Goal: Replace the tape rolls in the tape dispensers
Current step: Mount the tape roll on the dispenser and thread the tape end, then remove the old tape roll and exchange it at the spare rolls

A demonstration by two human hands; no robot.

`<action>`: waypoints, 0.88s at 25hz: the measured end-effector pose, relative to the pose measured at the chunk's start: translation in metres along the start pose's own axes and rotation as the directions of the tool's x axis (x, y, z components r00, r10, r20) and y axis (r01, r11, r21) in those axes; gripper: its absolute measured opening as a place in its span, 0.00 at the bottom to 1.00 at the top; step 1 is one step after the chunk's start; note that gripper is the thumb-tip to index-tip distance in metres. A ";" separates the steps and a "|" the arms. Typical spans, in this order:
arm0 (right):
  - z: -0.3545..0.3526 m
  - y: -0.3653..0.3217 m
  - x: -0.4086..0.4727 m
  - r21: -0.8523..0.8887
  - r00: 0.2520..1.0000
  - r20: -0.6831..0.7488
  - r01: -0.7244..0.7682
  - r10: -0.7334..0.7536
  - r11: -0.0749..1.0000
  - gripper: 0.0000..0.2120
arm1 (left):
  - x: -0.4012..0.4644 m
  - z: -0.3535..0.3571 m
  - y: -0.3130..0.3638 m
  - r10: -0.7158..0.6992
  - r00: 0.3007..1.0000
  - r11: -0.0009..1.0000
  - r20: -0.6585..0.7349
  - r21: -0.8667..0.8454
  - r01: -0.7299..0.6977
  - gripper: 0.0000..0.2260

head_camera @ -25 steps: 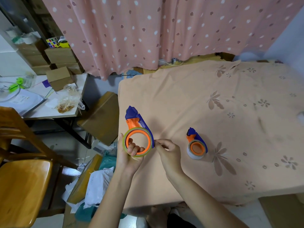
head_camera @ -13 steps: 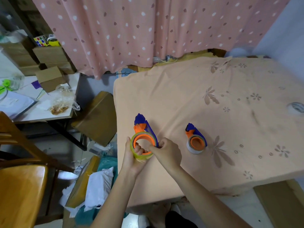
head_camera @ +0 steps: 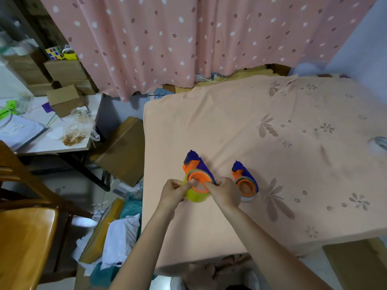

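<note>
A blue and orange tape dispenser (head_camera: 196,164) is held over the near left part of the peach-covered table (head_camera: 272,143). It carries a yellow-green tape roll (head_camera: 195,195) on its orange hub. My left hand (head_camera: 173,193) pinches the roll's left edge. My right hand (head_camera: 225,192) grips the hub and roll from the right. A second blue and orange dispenser (head_camera: 245,181), with a pale roll, lies on the cloth just to the right. Another tape roll (head_camera: 380,143) lies at the far right edge, blurred.
A side table (head_camera: 46,130) with boxes, a plastic bag and papers stands to the left. Cardboard boxes (head_camera: 123,151) and loose wrapping lie on the floor between it and the table. A wooden chair (head_camera: 23,237) is at lower left. A dotted pink curtain (head_camera: 188,38) hangs behind.
The dispenser has tilted from upright to nearly flat, so the roll's yellow side now shows. My right hand closed in from the roll's edge onto the hub. The view shifted slightly left.
</note>
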State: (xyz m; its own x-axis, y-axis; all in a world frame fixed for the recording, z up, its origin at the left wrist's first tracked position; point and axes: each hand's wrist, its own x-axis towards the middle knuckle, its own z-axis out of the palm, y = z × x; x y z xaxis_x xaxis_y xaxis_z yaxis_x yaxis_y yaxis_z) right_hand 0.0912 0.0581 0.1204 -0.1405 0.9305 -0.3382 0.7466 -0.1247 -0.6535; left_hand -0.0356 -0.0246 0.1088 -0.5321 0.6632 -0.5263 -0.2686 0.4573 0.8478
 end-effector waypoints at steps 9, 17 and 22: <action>-0.118 0.092 0.095 0.064 0.994 0.062 -0.090 0.086 0.994 0.15 | 0.016 0.180 0.005 0.034 0.990 0.995 -0.140 -0.086 -0.046 0.14; -0.197 0.174 0.166 0.013 0.985 0.001 -0.172 0.172 0.985 0.13 | 0.033 0.322 0.009 0.031 0.991 0.977 -0.130 0.214 -0.002 0.09; -0.183 0.198 0.193 -0.083 0.974 0.038 -0.222 0.225 0.972 0.15 | 0.065 0.347 -0.023 -0.074 0.986 0.960 -0.149 0.258 0.111 0.08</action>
State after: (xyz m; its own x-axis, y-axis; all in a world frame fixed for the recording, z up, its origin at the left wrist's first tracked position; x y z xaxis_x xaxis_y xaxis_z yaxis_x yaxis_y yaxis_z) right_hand 0.3311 0.2761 0.0500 0.0068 0.8647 -0.5023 0.8106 -0.2989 -0.5036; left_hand 0.2143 0.2137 0.0328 -0.6246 0.5315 -0.5721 -0.1096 0.6657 0.7381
